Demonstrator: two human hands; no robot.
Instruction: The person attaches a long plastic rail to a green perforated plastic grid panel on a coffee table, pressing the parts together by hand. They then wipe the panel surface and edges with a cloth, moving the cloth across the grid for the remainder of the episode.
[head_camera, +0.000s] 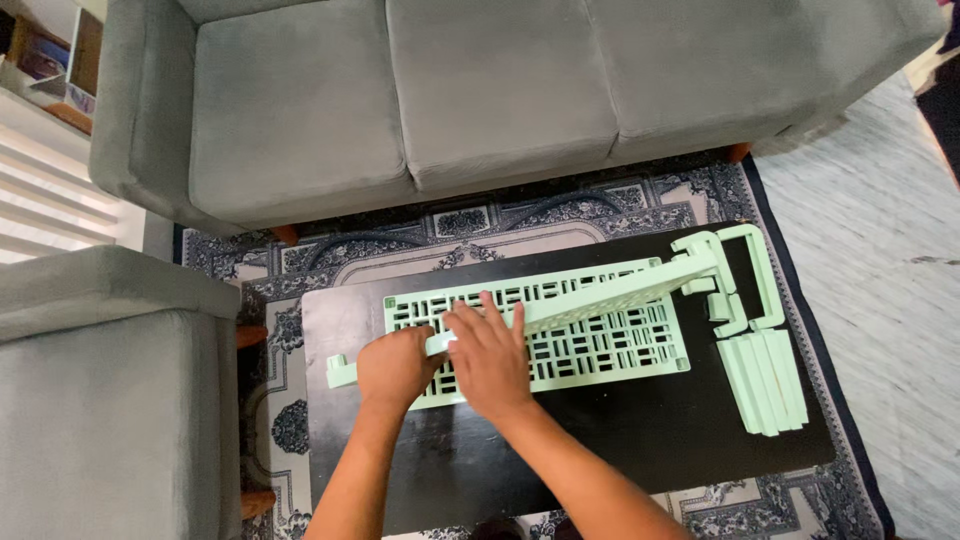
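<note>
- Dark glossy rectangular coffee table (620, 450) stands on a patterned grey and black rug (330, 262) in a sitting room, seen from straight above.
- On the table top, just left of its middle, lies a flat mint-green plastic panel with rows of slotted holes (600, 350).
- Across that flat panel, a second mint-green perforated plastic panel (600, 292) stands on its long edge; it runs from about 8 o'clock to 2 o'clock, its low end sticking out past the flat panel's left edge.
- The left hand (395, 368) is curled into a closed grip on the lower part of the upright panel, knuckles up.
- The right hand (490, 355) lies just beside the left, at its 3 o'clock; its fingers are spread and laid flat, pressing on the upright panel and the flat one beneath. It is open rather than clenched.
- At the upright panel's 2 o'clock end, near the table's far right corner, sit several mint-green plastic bracket frames with rounded corners (745, 270).
- At 4 o'clock from those brackets, a stack of flat mint-green plastic strips (765, 380) lies near the table's right edge, well apart from both hands.
- At 12 o'clock from the table stands a grey fabric sofa with three seat cushions (450, 90).
- At 9 o'clock stands a grey fabric armchair (100, 400).
- At 3 o'clock, beyond the rug, a pale marbled floor (880, 230) shows.
</note>
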